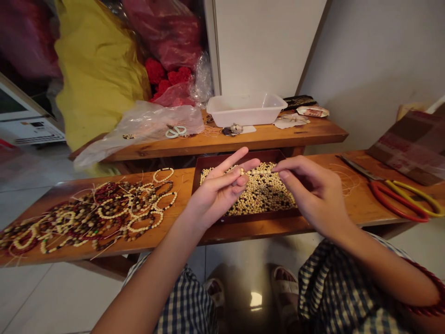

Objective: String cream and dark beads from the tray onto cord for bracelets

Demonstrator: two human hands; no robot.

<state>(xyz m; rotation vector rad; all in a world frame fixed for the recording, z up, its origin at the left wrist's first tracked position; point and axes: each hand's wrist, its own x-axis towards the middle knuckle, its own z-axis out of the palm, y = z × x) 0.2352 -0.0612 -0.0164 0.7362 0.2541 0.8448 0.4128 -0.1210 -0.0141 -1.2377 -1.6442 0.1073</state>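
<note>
A short row of cream beads on a string (260, 171) is stretched between my two hands, above a dark red tray (274, 214) of loose beads (255, 192). My left hand (219, 188) pinches one end between thumb and fingers, its index finger raised. At the other end, my right hand (314, 192) has thumb and forefinger closed on the string; its thinner parts are too small to make out. To the left lies a heap of beaded bracelets (111, 211) in cream, brown and dark red, with loose thread ends.
Large scissors (399, 195) with red and yellow handles lie at right, beside a taped cardboard box (413, 144). On the rear bench (313, 134) are a white plastic tub (246, 111), small scissors (176, 132) and a clear plastic bag (149, 123). A yellow bag (100, 65) stands behind.
</note>
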